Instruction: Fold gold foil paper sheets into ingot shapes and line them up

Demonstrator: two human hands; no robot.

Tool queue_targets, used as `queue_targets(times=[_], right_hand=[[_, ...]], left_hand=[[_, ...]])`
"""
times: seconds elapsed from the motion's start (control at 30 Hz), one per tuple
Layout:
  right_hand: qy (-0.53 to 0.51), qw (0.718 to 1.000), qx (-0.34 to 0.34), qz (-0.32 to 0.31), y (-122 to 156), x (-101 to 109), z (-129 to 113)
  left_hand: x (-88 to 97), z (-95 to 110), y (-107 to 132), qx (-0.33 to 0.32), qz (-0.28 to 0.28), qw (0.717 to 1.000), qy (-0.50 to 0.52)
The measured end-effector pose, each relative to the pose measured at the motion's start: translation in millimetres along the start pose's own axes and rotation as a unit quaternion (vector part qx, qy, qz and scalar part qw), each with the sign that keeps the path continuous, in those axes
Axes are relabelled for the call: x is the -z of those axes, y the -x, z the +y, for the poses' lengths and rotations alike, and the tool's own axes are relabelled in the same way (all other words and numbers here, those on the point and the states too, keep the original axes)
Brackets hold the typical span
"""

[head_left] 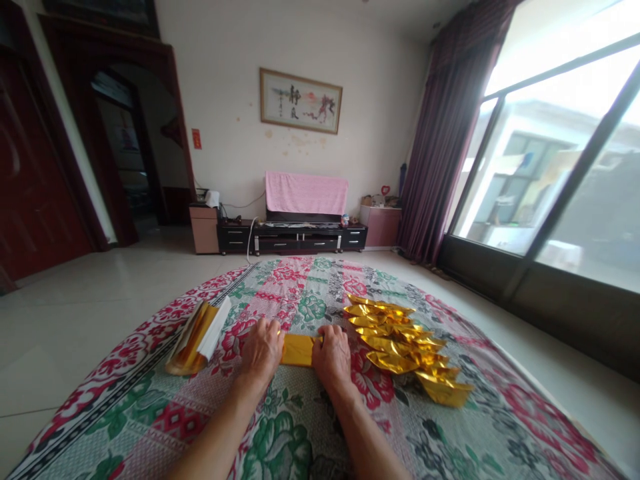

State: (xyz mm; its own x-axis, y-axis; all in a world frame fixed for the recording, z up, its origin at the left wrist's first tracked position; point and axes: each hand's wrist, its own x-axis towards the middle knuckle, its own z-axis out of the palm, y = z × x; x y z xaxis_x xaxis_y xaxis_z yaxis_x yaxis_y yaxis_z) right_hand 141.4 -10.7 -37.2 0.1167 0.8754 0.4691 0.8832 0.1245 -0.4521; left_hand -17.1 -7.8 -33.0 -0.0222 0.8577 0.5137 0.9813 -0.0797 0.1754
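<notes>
A folded strip of gold foil paper (298, 351) lies flat on the flowered cloth in front of me. My left hand (263, 347) grips its left end with curled fingers. At the other end my right hand (333, 353) is closed on it too, the thumb tucked in toward the strip. The fingertips of both hands are partly hidden behind the knuckles. Off to the right sit several folded gold paper ingots (400, 343) in overlapping rows. A curled stack of gold foil sheets (193, 337) with white backs lies on the left.
A flowered cloth (277, 440) in red, green and grey covers the surface under my hands. Beyond it stand a low black TV cabinet (280, 241) and a screen draped with a pink towel (306, 192). A purple curtain (437, 147) hangs beside the large window on the right.
</notes>
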Motion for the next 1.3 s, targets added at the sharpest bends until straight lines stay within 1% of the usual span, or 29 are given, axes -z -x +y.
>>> queue_targets(times=[0.1,0.23,0.37,0.53,0.8,0.9,1.0,1.13,1.3], right_hand=[[-0.008,1.000,0.013,-0.005,0.2,-1.4,1.6],[-0.005,0.999,0.036,-0.033,-1.1,-5.5,5.7],[-0.001,0.997,0.043,-0.059,-2.1,-6.5,7.5],[-0.004,0.998,0.030,-0.062,-1.6,1.1,2.0],[-0.011,0.997,0.051,-0.053,8.5,12.3,-7.0],[-0.006,0.996,0.067,-0.051,13.1,14.4,-6.7],[-0.002,0.995,0.081,-0.055,16.4,17.4,-6.0],[-0.001,0.993,0.088,-0.077,19.7,23.5,-6.9],[-0.003,0.990,0.086,-0.111,20.7,28.8,-5.7]], left_hand=[[2.3,3.9,-0.1,-0.018,0.000,1.000,-0.009],[5.2,7.9,-1.2,-0.020,0.008,0.999,-0.033],[6.7,7.2,-2.9,-0.035,-0.027,0.998,-0.033],[5.3,1.7,-4.3,-0.044,-0.060,0.997,-0.026],[2.0,-2.8,-0.6,-0.057,-0.054,0.997,0.004],[5.6,-1.8,3.5,-0.063,-0.062,0.996,0.017],[12.9,0.0,8.2,-0.062,-0.069,0.995,0.027],[22.3,0.3,13.3,-0.065,-0.094,0.993,0.036],[24.6,-2.9,18.5,-0.066,-0.109,0.991,0.038]])
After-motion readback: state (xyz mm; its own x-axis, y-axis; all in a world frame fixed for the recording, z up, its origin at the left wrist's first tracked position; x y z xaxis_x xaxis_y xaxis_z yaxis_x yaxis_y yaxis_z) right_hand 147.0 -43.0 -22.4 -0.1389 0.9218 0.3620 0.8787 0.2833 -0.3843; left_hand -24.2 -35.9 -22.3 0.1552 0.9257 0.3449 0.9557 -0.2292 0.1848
